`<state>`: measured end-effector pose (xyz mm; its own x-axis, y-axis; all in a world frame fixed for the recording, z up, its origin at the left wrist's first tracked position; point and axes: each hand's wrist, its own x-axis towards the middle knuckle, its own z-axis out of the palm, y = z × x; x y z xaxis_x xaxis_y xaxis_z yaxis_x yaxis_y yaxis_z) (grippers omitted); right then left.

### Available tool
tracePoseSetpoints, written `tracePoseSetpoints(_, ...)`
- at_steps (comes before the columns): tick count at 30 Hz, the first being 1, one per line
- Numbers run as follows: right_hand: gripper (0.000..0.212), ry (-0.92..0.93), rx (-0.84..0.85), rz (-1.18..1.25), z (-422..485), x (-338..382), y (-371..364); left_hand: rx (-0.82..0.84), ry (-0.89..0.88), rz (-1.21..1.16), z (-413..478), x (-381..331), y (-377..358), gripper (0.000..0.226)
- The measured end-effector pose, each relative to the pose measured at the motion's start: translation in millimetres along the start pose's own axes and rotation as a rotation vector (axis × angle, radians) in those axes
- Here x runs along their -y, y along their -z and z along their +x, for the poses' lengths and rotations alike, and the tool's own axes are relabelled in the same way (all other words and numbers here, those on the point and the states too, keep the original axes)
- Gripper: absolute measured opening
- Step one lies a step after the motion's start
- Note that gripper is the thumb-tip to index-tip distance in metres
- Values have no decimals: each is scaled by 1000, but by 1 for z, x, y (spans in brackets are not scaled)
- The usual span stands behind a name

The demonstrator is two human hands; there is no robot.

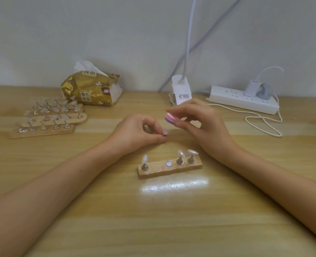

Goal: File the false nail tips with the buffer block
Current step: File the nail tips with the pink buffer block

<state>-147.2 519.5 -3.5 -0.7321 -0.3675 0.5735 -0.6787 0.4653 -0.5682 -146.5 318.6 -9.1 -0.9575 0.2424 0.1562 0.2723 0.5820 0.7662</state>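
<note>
- fingers [154,138] of the left hand [138,131] are curled in a pinch on one false nail tip [165,132], just above the surface [97,210]; the right hand [203,125] grips the pink-and-purple buffer block [170,117] just above that tip, not touching it.
- the pinch looks slight, so a hard stroke could flick the tip away or scrape skin.
- a dropped wrist could knock the three other tips [181,154] standing on the wooden holder [170,168].
- the left fingers cover the pinched tip's base, so i cannot tell whether it sits on a stand; the far racks [47,117] are blurred.

nail tip [165,132]: mostly hidden in left hand [138,131] | buffer block [170,116]: blurred
</note>
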Motion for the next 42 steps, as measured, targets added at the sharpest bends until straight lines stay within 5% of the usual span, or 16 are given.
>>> tracePoseSetpoints(3, 18, 21, 121, -60, 0, 0, -2, -2, 7, -3, 0, -1, 0, 15)
tracePoseSetpoints(7, 11, 36, 27, -31, -1, -1, 1, -1, 18, 4, -1, -2, 0, 15)
tracePoseSetpoints(42, 9, 57, 79, -23, -4, -1, 1, 5, 7, -16, 0, 1, 1, 13)
